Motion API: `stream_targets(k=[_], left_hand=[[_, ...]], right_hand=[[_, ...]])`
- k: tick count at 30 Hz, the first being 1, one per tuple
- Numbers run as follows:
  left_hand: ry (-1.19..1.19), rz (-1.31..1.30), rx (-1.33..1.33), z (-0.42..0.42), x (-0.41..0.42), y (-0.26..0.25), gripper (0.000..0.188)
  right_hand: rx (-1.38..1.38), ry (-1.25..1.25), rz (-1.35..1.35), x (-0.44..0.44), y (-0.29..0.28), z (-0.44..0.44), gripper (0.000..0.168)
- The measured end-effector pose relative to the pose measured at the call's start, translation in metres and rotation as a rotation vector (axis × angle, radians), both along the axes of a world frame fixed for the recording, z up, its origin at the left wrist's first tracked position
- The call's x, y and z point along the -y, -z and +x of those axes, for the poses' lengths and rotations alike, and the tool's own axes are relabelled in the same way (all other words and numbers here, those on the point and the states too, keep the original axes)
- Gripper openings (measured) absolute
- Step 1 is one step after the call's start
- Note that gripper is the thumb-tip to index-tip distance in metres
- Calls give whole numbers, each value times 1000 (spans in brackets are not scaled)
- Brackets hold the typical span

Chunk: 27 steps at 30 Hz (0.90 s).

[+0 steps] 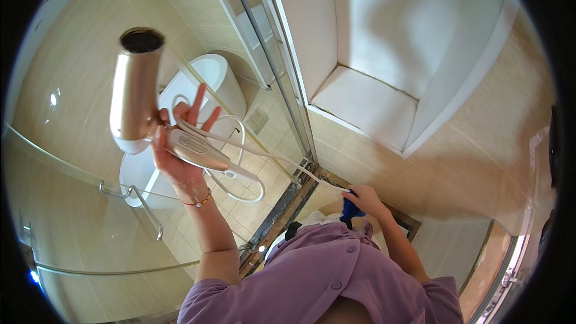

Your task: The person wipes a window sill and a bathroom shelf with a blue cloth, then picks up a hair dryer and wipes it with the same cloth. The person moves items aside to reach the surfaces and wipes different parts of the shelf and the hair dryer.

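Observation:
A gold hair dryer with a white rear end is raised on the left, its dark nozzle pointing up. My left hand grips it where the handle joins the barrel, with two fingers stretched out. A loop of the white power cord hangs by the handle and passes these fingers. From there the cord runs down to the right into my right hand, which is closed on it near my waist. A dark blue cloth is bunched in that same hand; the cord's far end is hidden.
Behind the hair dryer are a glass panel and a white bathtub. A metal door handle juts out at lower left. White-panelled recess opens in the tiled wall at upper right. A dark stone sill crosses the floor.

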<state>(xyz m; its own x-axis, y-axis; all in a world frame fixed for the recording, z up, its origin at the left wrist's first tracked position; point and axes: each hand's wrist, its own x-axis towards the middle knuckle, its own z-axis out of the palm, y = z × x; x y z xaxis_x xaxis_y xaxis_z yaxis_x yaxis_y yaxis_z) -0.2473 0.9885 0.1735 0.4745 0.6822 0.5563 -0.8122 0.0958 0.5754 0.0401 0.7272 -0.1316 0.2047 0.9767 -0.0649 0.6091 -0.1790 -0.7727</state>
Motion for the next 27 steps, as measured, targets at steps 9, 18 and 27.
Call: stream_targets(k=[9, 18, 27], left_hand=[[219, -163, 284, -62, -15, -16, 20], [181, -150, -55, -26, 3, 40, 34], [397, -342, -623, 56, 69, 135, 62]], right_hand=[[-426, 9, -387, 89, 39, 92, 42], [-717, 294, -577, 59, -44, 89, 53], [-389, -116, 40, -33, -184, -13, 59]])
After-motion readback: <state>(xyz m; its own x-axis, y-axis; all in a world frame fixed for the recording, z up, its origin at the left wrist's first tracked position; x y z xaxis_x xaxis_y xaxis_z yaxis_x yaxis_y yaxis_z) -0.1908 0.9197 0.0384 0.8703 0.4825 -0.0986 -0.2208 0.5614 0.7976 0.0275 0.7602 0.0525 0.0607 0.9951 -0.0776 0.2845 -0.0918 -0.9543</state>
